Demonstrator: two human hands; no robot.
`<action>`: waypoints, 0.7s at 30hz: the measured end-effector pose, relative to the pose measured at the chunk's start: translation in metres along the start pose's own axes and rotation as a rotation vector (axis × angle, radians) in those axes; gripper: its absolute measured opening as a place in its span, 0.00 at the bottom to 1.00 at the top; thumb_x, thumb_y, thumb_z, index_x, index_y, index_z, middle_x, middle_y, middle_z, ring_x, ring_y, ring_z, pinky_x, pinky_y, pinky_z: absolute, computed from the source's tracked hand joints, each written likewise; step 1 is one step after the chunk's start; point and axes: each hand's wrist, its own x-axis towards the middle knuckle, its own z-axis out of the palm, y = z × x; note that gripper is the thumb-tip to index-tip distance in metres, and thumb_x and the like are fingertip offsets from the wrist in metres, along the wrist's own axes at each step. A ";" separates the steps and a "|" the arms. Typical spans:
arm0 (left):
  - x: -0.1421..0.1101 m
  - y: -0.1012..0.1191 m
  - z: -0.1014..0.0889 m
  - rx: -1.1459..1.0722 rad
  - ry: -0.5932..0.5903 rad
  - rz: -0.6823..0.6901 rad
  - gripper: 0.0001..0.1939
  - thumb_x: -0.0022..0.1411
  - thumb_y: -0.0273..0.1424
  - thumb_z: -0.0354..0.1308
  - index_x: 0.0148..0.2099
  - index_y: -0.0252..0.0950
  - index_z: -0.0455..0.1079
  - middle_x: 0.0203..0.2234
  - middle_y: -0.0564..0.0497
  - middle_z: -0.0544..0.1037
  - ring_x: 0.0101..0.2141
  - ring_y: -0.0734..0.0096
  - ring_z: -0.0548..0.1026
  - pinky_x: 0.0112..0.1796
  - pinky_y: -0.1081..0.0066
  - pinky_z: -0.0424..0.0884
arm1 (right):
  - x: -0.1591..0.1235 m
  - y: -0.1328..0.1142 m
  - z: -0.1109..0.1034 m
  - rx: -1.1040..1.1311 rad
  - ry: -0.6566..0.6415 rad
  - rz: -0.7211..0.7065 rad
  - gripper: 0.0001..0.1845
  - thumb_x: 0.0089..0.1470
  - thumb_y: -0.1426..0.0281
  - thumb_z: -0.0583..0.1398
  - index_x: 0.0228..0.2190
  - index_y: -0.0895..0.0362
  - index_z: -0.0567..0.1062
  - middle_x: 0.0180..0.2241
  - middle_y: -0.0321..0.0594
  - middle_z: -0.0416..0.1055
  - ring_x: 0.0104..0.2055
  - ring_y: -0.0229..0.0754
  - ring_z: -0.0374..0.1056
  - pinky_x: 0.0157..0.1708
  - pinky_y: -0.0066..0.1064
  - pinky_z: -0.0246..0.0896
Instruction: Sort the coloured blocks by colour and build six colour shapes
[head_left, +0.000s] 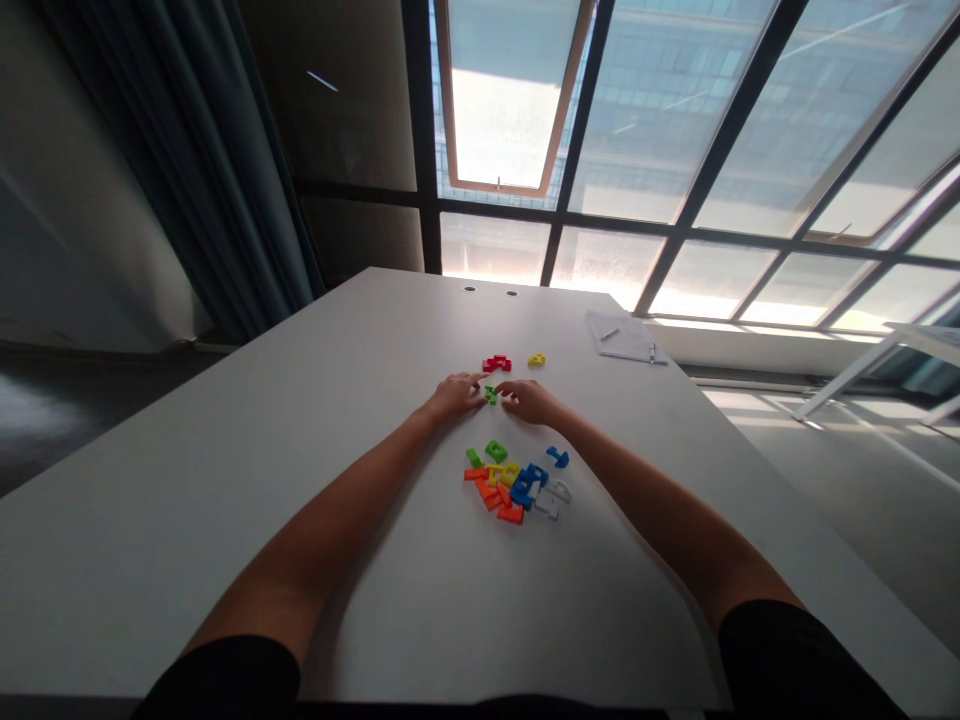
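Sleeves: a black left sleeve and right sleeve fill the bottom corners of the head view, with bare forearms rising from them.
Left hand: open, palm down, holding nothing, its fingers reaching toward a small green puzzle piece.
Right hand: open, loosely curled, holding nothing; its fingertips come near the same piece, but any touch is too small to tell.
Green piece: lies on the white table between the hands, just below the red puzzle pieces.
Pile: mixed puzzle pieces in orange, yellow, blue, white and green sit close below the wrists.
Far end: a yellow puzzle piece lies near the red ones; papers with a pen lie beyond.
Risk: closing both hands clumsily could flick the tiny green piece into the red ones; a dropped wrist could scatter the pile.
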 end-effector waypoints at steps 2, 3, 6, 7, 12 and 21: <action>-0.007 0.001 -0.007 -0.022 0.005 0.010 0.36 0.68 0.37 0.67 0.76 0.42 0.71 0.53 0.46 0.87 0.54 0.55 0.83 0.62 0.58 0.76 | -0.012 0.007 -0.003 0.012 0.001 -0.015 0.20 0.65 0.80 0.67 0.54 0.53 0.87 0.50 0.45 0.88 0.47 0.46 0.84 0.51 0.34 0.76; -0.014 0.002 -0.010 -0.041 0.016 0.026 0.34 0.68 0.36 0.66 0.75 0.41 0.72 0.53 0.46 0.87 0.53 0.55 0.83 0.62 0.58 0.76 | -0.020 0.012 -0.004 0.019 0.001 -0.030 0.18 0.65 0.80 0.67 0.53 0.53 0.87 0.49 0.45 0.88 0.46 0.47 0.84 0.51 0.35 0.76; -0.041 0.014 -0.020 -0.131 0.029 0.137 0.19 0.71 0.34 0.61 0.61 0.39 0.81 0.48 0.46 0.87 0.47 0.57 0.84 0.56 0.59 0.79 | -0.053 0.030 -0.005 0.045 0.017 -0.084 0.14 0.67 0.77 0.66 0.49 0.55 0.88 0.45 0.46 0.88 0.46 0.48 0.84 0.52 0.37 0.77; -0.052 0.021 -0.023 -0.163 0.015 0.184 0.15 0.72 0.34 0.59 0.56 0.40 0.82 0.46 0.46 0.87 0.46 0.58 0.84 0.54 0.60 0.80 | -0.064 0.035 -0.005 0.060 0.036 -0.098 0.13 0.67 0.76 0.66 0.49 0.55 0.89 0.46 0.47 0.88 0.47 0.48 0.83 0.54 0.39 0.77; -0.095 0.062 -0.027 -0.126 -0.034 0.293 0.11 0.74 0.42 0.64 0.46 0.42 0.80 0.41 0.46 0.86 0.46 0.54 0.83 0.53 0.56 0.79 | -0.099 0.050 0.002 0.161 0.137 -0.133 0.12 0.65 0.74 0.66 0.45 0.52 0.89 0.53 0.45 0.87 0.57 0.50 0.82 0.63 0.43 0.75; -0.091 0.062 -0.020 0.003 -0.076 0.183 0.14 0.69 0.46 0.70 0.42 0.42 0.78 0.41 0.45 0.86 0.44 0.51 0.84 0.48 0.58 0.80 | -0.092 0.051 0.009 0.213 0.190 -0.037 0.12 0.63 0.75 0.65 0.43 0.53 0.89 0.46 0.44 0.88 0.49 0.49 0.83 0.54 0.39 0.78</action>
